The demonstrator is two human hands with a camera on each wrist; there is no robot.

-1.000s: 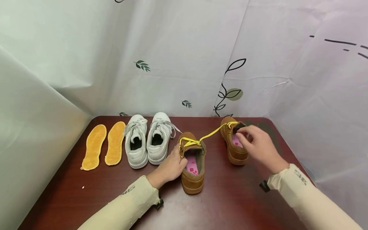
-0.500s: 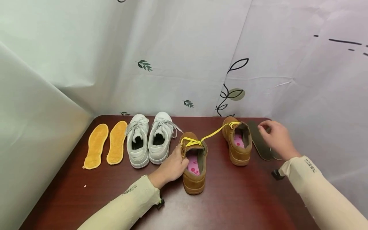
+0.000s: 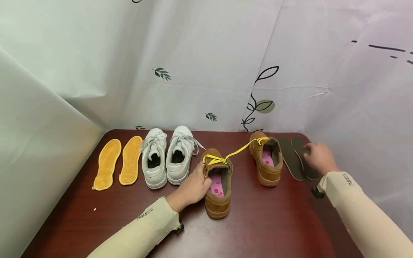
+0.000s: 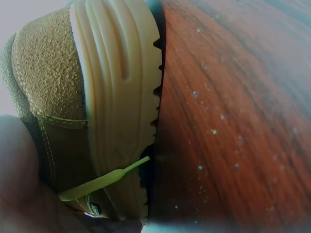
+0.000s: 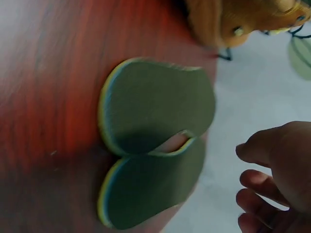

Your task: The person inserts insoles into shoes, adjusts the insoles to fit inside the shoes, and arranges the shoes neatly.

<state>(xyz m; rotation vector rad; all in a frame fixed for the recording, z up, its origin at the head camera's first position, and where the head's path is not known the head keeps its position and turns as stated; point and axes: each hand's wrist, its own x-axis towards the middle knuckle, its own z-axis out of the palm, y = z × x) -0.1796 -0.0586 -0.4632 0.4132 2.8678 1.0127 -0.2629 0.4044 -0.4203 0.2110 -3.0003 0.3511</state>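
A brown shoe (image 3: 217, 208) with yellow laces and a pink lining stands near the middle of the table. My left hand (image 3: 192, 186) grips its left side, thumb at the opening; the left wrist view shows its suede and ridged tan sole (image 4: 116, 97) close up. A second brown shoe (image 3: 269, 178) stands farther right, and a yellow lace (image 3: 239, 149) stretches between the two. My right hand (image 3: 319, 157) is above the right one of two dark insoles (image 3: 290, 157), overlapping it in the head view. In the right wrist view its fingers (image 5: 255, 182) are loosely bent with nothing between them.
Two white sneakers (image 3: 179, 172) with grey laces stand left of the gripped shoe. Two orange fleecy insoles (image 3: 107, 163) lie at the left of the dark red table (image 3: 258, 229). White printed curtains (image 3: 206, 71) hang behind and on both sides.
My right hand has moved from the opening of the right brown shoe rightward to the dark insoles. My left hand keeps its grip on the other brown shoe.
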